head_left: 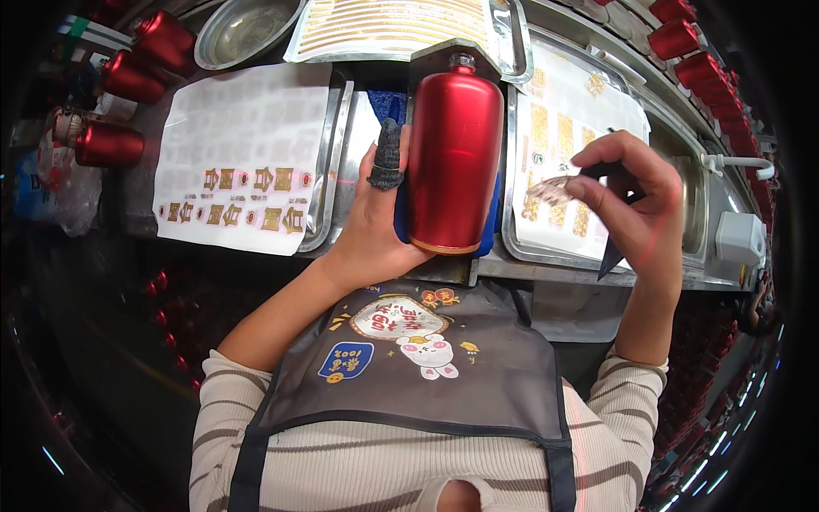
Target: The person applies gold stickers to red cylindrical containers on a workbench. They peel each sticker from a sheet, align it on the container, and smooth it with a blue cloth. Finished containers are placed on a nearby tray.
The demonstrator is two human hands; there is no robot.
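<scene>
Steadying a glossy red metallic bottle [456, 162] between shallow steel trays [509, 171], the left hand [368, 224] cups its side; the nearly closed right hand [638, 203] pinches what looks, from here, like speckled translucent film [550, 190]. The bottle's visible face is undecorated; gold decals [226, 180] remain on white paper sheets [243, 102].

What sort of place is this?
Probably a factory or workshop: rows of red bottles at the right, gold-patterned sheets on metal trays, and a similar bottle in the left hand.
</scene>
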